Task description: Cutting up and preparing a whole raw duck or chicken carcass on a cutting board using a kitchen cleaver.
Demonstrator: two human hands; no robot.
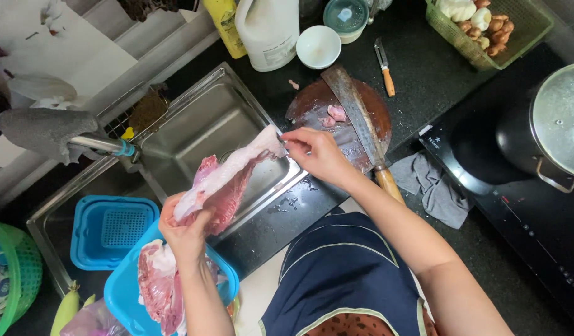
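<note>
My left hand (186,231) grips the near end of a long slab of raw pink meat (228,180) with a white fatty layer, held over the steel sink (200,118). My right hand (315,154) pinches the far end of the same slab, stretching it. More raw meat (156,286) lies in a blue tub (122,292) below my left hand. A large cleaver (355,112) rests across a round wooden chopping board (309,109) just past my right hand, with small meat scraps (332,115) on the board.
A blue colander basket (112,230) sits in the sink's left part under the tap (103,145). A white bowl (318,46), white jug (268,28), small knife (385,65), green basket of vegetables (486,31), grey cloth (433,183) and lidded pot (558,121) on a black hob stand on the counter.
</note>
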